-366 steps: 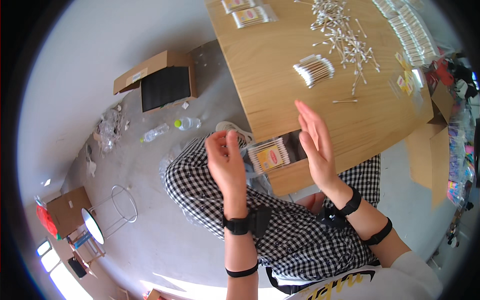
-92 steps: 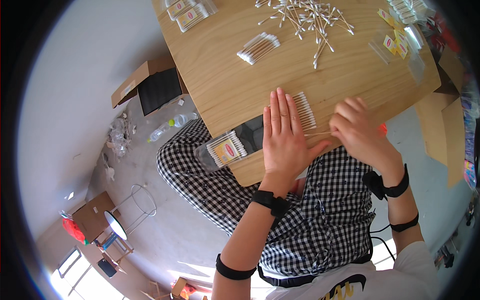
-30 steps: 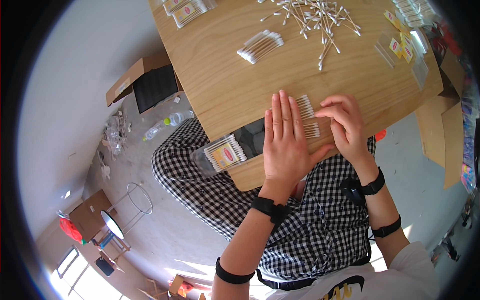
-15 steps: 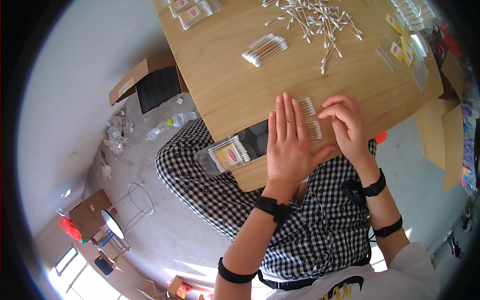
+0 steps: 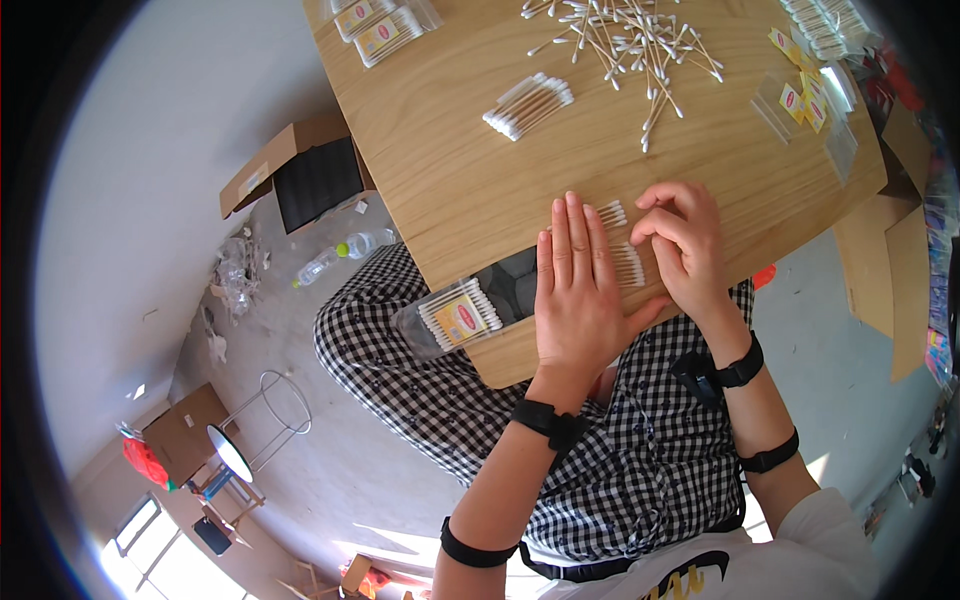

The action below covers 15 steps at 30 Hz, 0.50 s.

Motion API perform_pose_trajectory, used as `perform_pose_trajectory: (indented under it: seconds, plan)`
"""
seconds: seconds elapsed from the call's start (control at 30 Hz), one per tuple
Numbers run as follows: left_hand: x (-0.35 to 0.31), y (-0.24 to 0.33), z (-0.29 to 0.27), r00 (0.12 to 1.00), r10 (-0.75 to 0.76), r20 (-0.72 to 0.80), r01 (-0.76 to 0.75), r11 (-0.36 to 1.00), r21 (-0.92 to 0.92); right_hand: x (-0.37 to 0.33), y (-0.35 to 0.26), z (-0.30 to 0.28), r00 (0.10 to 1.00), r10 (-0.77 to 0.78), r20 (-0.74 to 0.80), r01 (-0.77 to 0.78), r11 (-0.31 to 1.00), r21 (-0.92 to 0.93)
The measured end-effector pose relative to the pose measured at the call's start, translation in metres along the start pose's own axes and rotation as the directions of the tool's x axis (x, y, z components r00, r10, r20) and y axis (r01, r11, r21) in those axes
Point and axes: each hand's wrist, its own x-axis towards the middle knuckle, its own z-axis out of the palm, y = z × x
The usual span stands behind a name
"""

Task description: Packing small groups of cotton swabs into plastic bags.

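Observation:
My left hand [image 5: 580, 285] lies flat on the table with its fingers stretched out, covering part of a row of cotton swabs. The white tips of these cotton swabs [image 5: 628, 265] stick out on its right side. Close to those tips hovers my right hand [image 5: 690, 245], its fingers loosely bent and nothing visible in them. Left of my left hand, a clear plastic pack of cotton swabs [image 5: 480, 292] with a yellow and white label card [image 5: 462, 320] sits at the table edge. Between them shows a dark grey lumpy patch [image 5: 510, 280].
A small bundle of cotton swabs [image 5: 528, 105] and a loose heap of swabs [image 5: 640, 45] lie farther back. Filled packs [image 5: 385, 35] are at the far left corner. Yellow cards [image 5: 812, 100] and clear sleeves [image 5: 842, 150] lie right. An open cardboard box [image 5: 300, 145] stands beyond the left edge.
Both hands keep nearly the same place and pose. The whole view has shifted slightly; no object has visibly been picked up or put down.

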Motion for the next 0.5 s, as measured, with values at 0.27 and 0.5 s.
perform_pose_trajectory:
  seconds: [0.27, 0.5]
  plan:
    - [-0.0016, -0.0004, 0.0003, 1.0, -0.002, -0.015, 0.001, 1.0, -0.027, 0.0014, -0.0048, 0.0002, 0.999, 0.045, -0.025, -0.044, 0.999, 0.023]
    - [-0.0048, -0.0009, -0.0003, 1.0, -0.003, -0.013, 0.003, 1.0, -0.007, -0.0018, -0.0066, -0.0006, 0.999, 0.023, 0.025, -0.022, 1.0, -0.013]
